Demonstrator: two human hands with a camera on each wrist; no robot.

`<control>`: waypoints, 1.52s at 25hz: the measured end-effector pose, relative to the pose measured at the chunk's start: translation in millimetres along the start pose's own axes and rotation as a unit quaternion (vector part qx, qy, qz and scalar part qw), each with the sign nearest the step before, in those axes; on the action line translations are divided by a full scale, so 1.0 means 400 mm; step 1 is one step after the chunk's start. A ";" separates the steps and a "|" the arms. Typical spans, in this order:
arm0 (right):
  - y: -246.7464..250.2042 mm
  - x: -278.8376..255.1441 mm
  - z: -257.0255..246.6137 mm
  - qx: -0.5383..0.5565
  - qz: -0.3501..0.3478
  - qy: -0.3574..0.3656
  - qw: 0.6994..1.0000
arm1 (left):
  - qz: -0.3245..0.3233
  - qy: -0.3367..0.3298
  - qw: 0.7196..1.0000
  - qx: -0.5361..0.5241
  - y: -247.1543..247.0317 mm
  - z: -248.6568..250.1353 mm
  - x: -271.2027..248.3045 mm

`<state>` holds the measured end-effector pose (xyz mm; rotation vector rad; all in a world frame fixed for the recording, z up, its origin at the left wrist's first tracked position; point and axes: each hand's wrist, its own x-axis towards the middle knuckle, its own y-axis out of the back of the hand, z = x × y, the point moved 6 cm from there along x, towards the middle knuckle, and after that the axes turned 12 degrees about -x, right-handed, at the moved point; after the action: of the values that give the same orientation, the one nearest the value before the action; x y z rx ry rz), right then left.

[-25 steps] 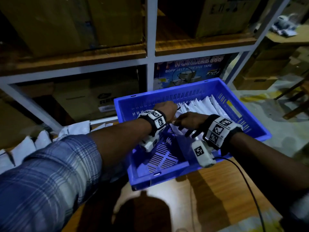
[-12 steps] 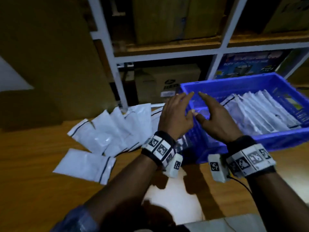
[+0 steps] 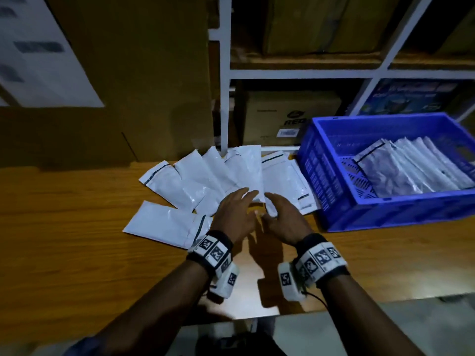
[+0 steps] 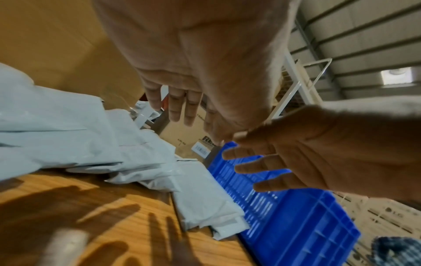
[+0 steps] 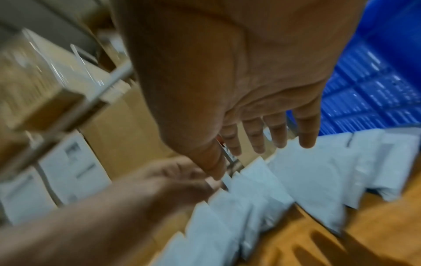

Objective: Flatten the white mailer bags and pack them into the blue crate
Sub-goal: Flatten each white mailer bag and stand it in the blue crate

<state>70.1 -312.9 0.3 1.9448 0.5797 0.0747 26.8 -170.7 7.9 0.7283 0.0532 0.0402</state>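
Note:
Several white mailer bags (image 3: 210, 176) lie fanned out on the wooden table (image 3: 64, 227), left of the blue crate (image 3: 385, 209). One more bag (image 3: 164, 224) lies apart at the front left. Inside the crate a row of flattened bags (image 3: 411, 165) leans against each other. My left hand (image 3: 236, 211) and right hand (image 3: 280, 214) hover side by side over the near edge of the fan, fingers straight and spread, holding nothing. The left wrist view shows the left hand (image 4: 177, 108) above the bags (image 4: 91, 144), and the right hand (image 5: 268, 136) shows over bags (image 5: 307, 176) in the right wrist view.
A white metal shelf rack (image 3: 225, 98) with cardboard boxes (image 3: 290, 116) stands behind the table. A large brown carton (image 3: 115, 73) rises at the back left. The table's front edge (image 3: 359, 304) runs close behind my wrists.
Both hands have come out of the crate and moved left to the fan of loose bags on the table. My view has swung left with them.

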 end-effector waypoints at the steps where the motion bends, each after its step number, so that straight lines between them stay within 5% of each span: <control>1: -0.007 0.014 0.013 -0.008 -0.001 -0.015 1.000 | -0.002 0.003 1.000 0.001 -0.003 -0.007 0.013; 11: -0.031 0.219 0.171 -0.182 0.029 -0.174 0.967 | -0.023 0.015 0.999 0.041 -0.083 0.017 0.233; 19: -0.032 0.264 0.226 0.069 0.087 -0.198 0.974 | -0.038 0.011 0.997 0.060 -0.121 0.026 0.318; 24: 0.033 0.174 0.179 0.026 0.112 -0.164 0.980 | -0.054 -0.077 0.989 0.113 -0.119 0.071 0.295; 30: 0.054 -0.049 0.102 -0.111 0.155 -0.092 0.977 | -0.111 -0.207 0.924 0.301 -0.141 0.125 0.185; 38: -0.079 -0.258 0.129 -0.196 0.070 -0.095 0.973 | -0.135 -0.238 0.870 0.410 -0.186 0.114 -0.044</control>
<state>-16.4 -390.4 -28.8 1.5816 0.2749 0.0835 13.3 -257.2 -7.0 1.5607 -0.3220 -0.4600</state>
